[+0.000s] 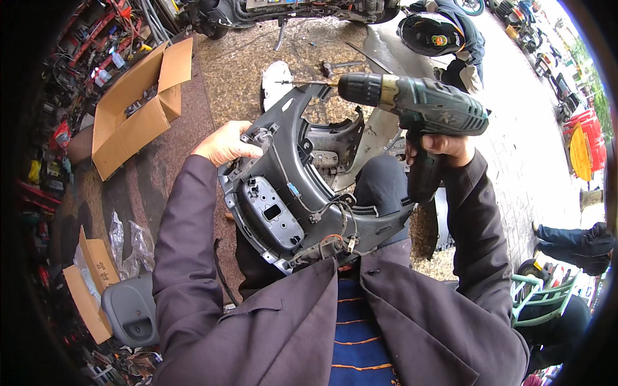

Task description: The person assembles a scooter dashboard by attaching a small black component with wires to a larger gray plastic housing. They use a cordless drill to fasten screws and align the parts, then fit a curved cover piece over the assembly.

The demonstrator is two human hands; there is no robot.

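Observation:
A large curved black plastic panel [288, 159], seemingly a scooter body part, rests tilted against my lap. Thin wiring [322, 209] with connectors runs along it, and a grey plate [275, 213] with a square hole sits on its left side. My left hand [228, 145] grips the panel's upper left edge, thumb on top. In my right hand [450, 148] is a cordless drill [415, 103], fingers wrapped around its handle. Its long bit [302, 82] points left, across the panel's top corner. Whether the bit touches the panel I cannot tell.
An open cardboard box [129, 134] stands at the left, near cluttered tools. A hammer [342, 65] lies on the floor ahead, before a partly stripped scooter [290, 11]. A person in a black helmet [430, 33] is at the upper right. Grey plastic housing [131, 312] lies lower left.

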